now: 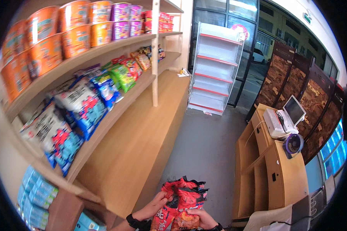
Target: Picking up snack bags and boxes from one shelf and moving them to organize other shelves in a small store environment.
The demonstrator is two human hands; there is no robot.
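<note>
At the bottom of the view, several red and black snack bags are bunched together between my hands. My left hand grips them from the left side. The right one, my right hand, holds the nearer bag at its lower right, thumb across the front. Both wrists wear dark bands. The bags are in front of my body, to the right of a wooden shelf unit's broad lower ledge, not touching it. Their lower ends are partly cut off by the picture's edge.
Upper shelves hold orange noodle cups, purple cups and bagged snacks. Blue cartons stand lower left. A white wire display rack stands by the glass front. At right are a wooden counter, a terminal and a small fan.
</note>
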